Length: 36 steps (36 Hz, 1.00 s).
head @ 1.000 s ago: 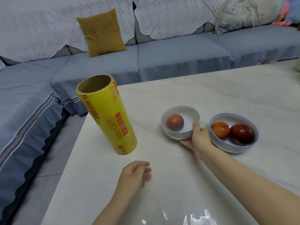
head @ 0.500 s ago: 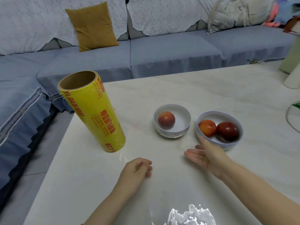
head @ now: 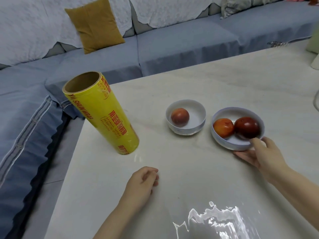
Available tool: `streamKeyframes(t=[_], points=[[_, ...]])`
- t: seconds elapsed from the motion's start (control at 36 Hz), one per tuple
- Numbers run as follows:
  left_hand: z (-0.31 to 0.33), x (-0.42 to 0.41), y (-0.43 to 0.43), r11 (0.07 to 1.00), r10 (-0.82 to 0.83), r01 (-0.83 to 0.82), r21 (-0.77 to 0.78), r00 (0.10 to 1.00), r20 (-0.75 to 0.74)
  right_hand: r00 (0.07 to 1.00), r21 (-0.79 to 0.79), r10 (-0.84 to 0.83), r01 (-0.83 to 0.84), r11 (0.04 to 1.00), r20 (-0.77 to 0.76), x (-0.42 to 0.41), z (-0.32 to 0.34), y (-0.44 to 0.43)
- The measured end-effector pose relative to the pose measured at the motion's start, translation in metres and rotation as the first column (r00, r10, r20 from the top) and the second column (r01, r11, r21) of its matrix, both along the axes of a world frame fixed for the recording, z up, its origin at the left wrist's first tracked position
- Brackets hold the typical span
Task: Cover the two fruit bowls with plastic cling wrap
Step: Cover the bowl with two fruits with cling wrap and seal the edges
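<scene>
Right hand point(head: 259, 156) gripping near rim of larger bowl point(head: 221, 141) (two fruits inside), thumb hooking over edge, fingers going underneath. Left hand point(head: 139, 185) resting on table point(head: 189, 83), fingers loosely curled, holding nothing I can make out. Film sheet point(head: 215, 223) lying flat near front edge, glinting. Smaller bowl point(head: 186, 131) sitting between larger bowl and upright roll point(head: 103, 116). Neither bowl wearing wrap; both coverings left, work seemingly just starting.

Two bowls are counted at centre right: a smaller bowl point(head: 196, 114) and a larger bowl point(head: 238, 142). Three fruits are counted: a lone fruit point(head: 180, 117) in the smaller bowl, and an orange fruit point(head: 223, 127) and a dark red fruit point(head: 247, 127) in the larger. One cling wrap roll point(head: 101, 114), one film sheet point(head: 215, 219), one cushion point(head: 95, 25) and two hands, the left hand point(head: 143, 181) and the right hand point(head: 259, 154), are counted.
</scene>
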State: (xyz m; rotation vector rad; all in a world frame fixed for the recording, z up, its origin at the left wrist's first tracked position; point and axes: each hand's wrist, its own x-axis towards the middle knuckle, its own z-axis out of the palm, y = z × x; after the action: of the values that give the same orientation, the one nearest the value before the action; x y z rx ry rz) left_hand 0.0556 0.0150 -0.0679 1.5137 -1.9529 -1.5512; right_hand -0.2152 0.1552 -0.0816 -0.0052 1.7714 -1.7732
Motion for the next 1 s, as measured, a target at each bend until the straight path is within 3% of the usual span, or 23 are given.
streamKeyframes(t=[0.22, 0.39, 0.5, 0.64, 0.78, 0.89, 1.0], points=[[-0.003, 0.014, -0.014, 0.999, 0.043, -0.043, -0.019, 0.999, 0.001, 0.946, 0.071, 0.324, -0.325, 0.943, 0.019, 0.046, 0.009, 0.027], [0.002, 0.027, -0.041, 0.971, 0.213, -0.211, -0.117, 0.977, 0.011, 0.846, 0.085, 0.529, -0.533, 0.842, 0.062, 0.084, 0.014, 0.01], [0.017, 0.019, -0.058, 0.911, 0.361, -0.369, -0.185, 0.929, -0.079, 0.786, 0.094, 0.615, -0.618, 0.781, 0.055, 0.099, 0.016, -0.003], [0.029, 0.007, -0.089, 0.857, 0.37, -0.424, -0.293, 0.902, -0.223, 0.739, 0.157, 0.669, -0.672, 0.723, 0.078, 0.098, 0.024, -0.009], [0.034, -0.008, -0.106, 0.814, 0.336, -0.449, -0.369, 0.882, -0.332, 0.675, 0.444, 0.687, -0.546, 0.71, -0.268, 0.087, 0.025, -0.005], [0.036, -0.016, -0.11, 0.766, 0.379, -0.516, -0.383, 0.844, -0.379, 0.527, 0.575, 0.693, -0.401, 0.713, -0.492, 0.083, 0.037, -0.011], [0.039, -0.016, -0.107, 0.734, 0.391, -0.53, -0.425, 0.841, -0.374, 0.338, 0.585, 0.705, -0.398, 0.707, -0.623, 0.089, 0.051, -0.026]])
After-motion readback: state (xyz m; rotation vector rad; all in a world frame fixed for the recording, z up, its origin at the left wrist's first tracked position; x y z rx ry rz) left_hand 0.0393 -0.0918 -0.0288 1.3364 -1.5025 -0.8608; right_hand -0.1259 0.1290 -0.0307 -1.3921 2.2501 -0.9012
